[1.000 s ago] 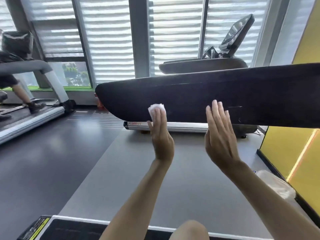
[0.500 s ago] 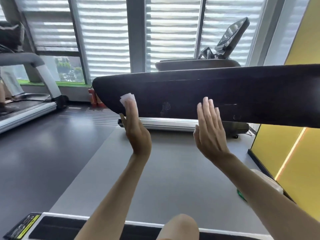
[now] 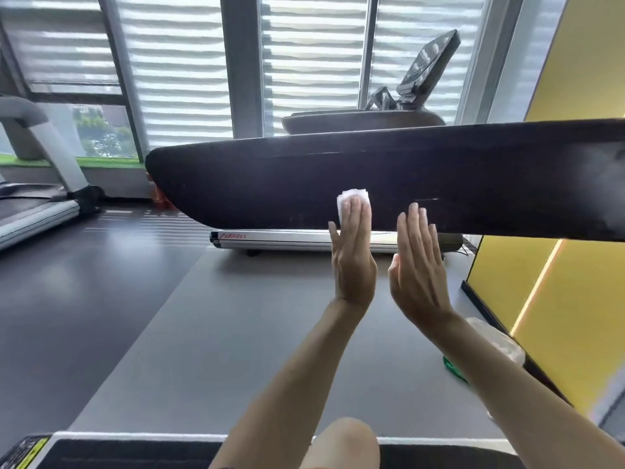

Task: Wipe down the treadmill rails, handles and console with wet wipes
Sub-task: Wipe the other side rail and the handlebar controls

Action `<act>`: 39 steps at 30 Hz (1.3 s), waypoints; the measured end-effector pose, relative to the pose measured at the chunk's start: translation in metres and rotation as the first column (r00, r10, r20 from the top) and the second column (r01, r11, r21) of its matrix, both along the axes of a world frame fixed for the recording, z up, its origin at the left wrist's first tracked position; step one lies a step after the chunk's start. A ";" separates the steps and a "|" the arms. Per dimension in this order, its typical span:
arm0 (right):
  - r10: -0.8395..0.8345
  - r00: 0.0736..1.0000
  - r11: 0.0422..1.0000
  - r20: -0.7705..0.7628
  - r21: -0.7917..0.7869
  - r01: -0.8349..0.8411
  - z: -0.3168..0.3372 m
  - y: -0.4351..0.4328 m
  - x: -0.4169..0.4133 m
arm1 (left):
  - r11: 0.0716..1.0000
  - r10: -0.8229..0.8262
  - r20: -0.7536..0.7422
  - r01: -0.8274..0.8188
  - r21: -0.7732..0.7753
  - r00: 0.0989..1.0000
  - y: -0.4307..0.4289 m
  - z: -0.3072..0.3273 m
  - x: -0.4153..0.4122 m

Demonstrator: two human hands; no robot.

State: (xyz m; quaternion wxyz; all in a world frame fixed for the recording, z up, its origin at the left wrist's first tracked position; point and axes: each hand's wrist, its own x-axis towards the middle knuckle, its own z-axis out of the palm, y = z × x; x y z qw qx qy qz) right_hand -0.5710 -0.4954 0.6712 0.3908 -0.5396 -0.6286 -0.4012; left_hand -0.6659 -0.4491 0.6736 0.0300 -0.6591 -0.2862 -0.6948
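Observation:
A long black treadmill rail [image 3: 270,184] runs across the view at chest height, its rounded end at the left. My left hand [image 3: 353,258] presses a folded white wet wipe [image 3: 351,198] flat against the rail's side with straight fingers. My right hand [image 3: 417,265] lies flat on the rail just to the right, fingers straight, holding nothing. The two hands are close together. Behind the rail stand a second black rail [image 3: 362,121] and the tilted console [image 3: 427,62] of the far treadmill.
A grey floor mat [image 3: 236,333] lies below. Another treadmill [image 3: 37,211] stands at the left. A yellow wall [image 3: 575,299] closes the right side, with a white bag [image 3: 493,336] at its foot. The black treadmill deck [image 3: 135,455] is under me.
My left hand has slid the wipe to the right along the rail, from near its left end to beside my right hand. My right hand stays on the rail.

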 end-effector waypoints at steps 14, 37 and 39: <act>-0.014 0.989 0.999 -0.145 0.042 0.020 -0.006 -0.045 0.054 | 0.833 -0.513 -0.488 0.274 -0.480 0.706 -0.038 0.035 0.010; 0.103 0.754 0.992 -0.649 0.125 -0.027 0.010 -0.063 0.059 | 0.300 -0.768 0.285 0.715 -0.631 0.574 -0.053 0.041 0.039; 0.076 0.735 0.997 -0.674 0.074 -0.035 0.010 -0.064 0.058 | 0.247 -0.769 0.318 0.717 -0.652 0.554 -0.050 0.040 0.036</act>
